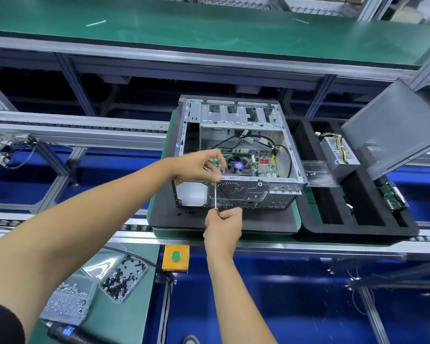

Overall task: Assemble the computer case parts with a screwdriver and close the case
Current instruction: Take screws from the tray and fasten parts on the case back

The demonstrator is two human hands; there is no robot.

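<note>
The computer case lies on its side on a dark mat, open face up, on the conveyor surface, and everything else is best placed from it. Inside, the board with its fan is already seated and cables loop across the bay, so the early fitting looks done. At the case's near rear edge the left hand reaches in, its grip narrow, fingertips pinched at the top of the screwdriver shaft, probably steadying a screw there, though the screw itself is too small to make out. The right hand, just in front of the case, has its grip closed round the screwdriver handle, with the shaft standing nearly upright against the rear panel. So I judge a screw is being driven at that rear edge. Plenty seems left: to the right of the case a black foam tray holds a power supply with its wires and what looks like a drive, neither fitted. The grey side panel leans tilted beyond that tray, well apart from the case, so closing has not begun. A few loose screws lie on the mat by the case's near left corner, and more sit in clear trays nearer the person, left of the case.
</note>
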